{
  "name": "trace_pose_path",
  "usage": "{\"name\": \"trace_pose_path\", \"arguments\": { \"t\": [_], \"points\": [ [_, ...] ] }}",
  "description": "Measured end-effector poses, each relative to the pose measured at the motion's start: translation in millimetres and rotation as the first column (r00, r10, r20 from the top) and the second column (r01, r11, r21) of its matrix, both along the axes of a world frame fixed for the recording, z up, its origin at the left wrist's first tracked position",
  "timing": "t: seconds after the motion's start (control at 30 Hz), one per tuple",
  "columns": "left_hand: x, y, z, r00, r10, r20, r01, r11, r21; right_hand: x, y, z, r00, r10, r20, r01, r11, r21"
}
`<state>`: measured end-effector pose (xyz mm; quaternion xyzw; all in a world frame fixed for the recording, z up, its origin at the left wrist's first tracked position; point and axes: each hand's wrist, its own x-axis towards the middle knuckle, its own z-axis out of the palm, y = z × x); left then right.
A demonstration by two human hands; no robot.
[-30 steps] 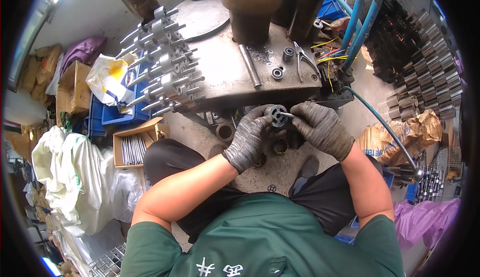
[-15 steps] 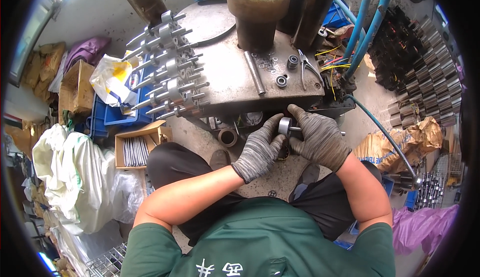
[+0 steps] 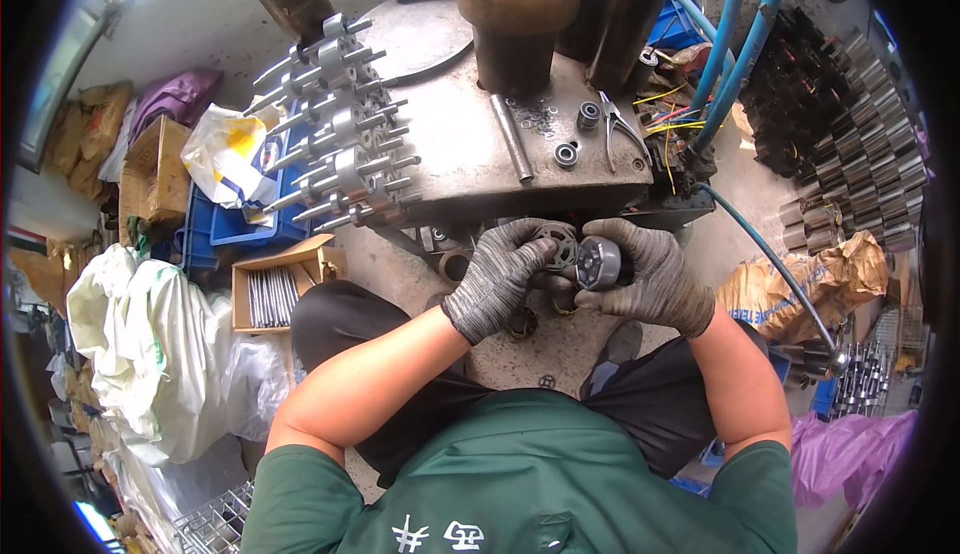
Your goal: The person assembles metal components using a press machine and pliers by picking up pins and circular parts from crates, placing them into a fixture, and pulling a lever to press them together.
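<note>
Both my hands wear grey knitted gloves and meet just in front of the machine's metal table (image 3: 450,159). Pinched in my left hand (image 3: 497,279) is a dark flat round plate (image 3: 556,245) with cut-outs. My right hand (image 3: 650,279) grips a grey cylindrical metal part (image 3: 598,264), its face with several holes turned toward the plate. The two pieces are close together; whether they touch I cannot tell. On the table lie circlip pliers (image 3: 622,135), a metal rod (image 3: 511,139), small rings (image 3: 545,121), a near bearing (image 3: 566,155) and a farther bearing (image 3: 589,115).
Shafts with round metal bodies (image 3: 350,169) are stacked at the table's left edge. A thick press column (image 3: 515,44) rises behind. A cardboard box of rods (image 3: 272,299) stands left, and blue hoses (image 3: 740,64) hang right. Steel cylinders (image 3: 860,144) are piled far right.
The round part with a shaft that was between my hands now shows its holed face in my right hand. A flat round plate has appeared in my left hand, which shifted slightly left.
</note>
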<state>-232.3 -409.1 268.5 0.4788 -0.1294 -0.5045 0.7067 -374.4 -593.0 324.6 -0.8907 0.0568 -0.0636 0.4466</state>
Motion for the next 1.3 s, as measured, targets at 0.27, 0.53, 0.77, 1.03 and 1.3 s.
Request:
{"name": "trace_pose_path", "arguments": {
  "t": [0.27,0.53,0.77,1.03,1.3],
  "points": [
    [-5.0,-15.7,-60.2,0.958,0.18,-0.225,-0.093,0.932,0.351,-3.3,-20.2,0.8,0.99,-0.135,-0.05,0.12,0.579,0.807],
    [19.8,-34.2,-100.8,0.869,0.416,-0.267,-0.222,0.811,0.542,3.3,-18.2,-18.7,0.974,-0.224,-0.031,0.125,0.42,0.899],
    [27.2,-38.5,-149.1,0.865,0.423,-0.271,-0.149,0.731,0.666,0.2,-14.2,-25.5,0.959,-0.248,-0.138,0.22,0.343,0.913],
    [16.3,-32.0,-134.6,0.867,-0.361,0.344,-0.008,0.68,0.733,-3.3,-15.0,-26.4,0.937,-0.315,-0.149,0.27,0.386,0.882],
    [-24.6,-27.2,-57.9,0.852,-0.379,0.36,0.309,0.921,0.239,9.8,10.6,-40.0,0.94,-0.339,-0.028,0.143,0.318,0.937]
  ]
}}
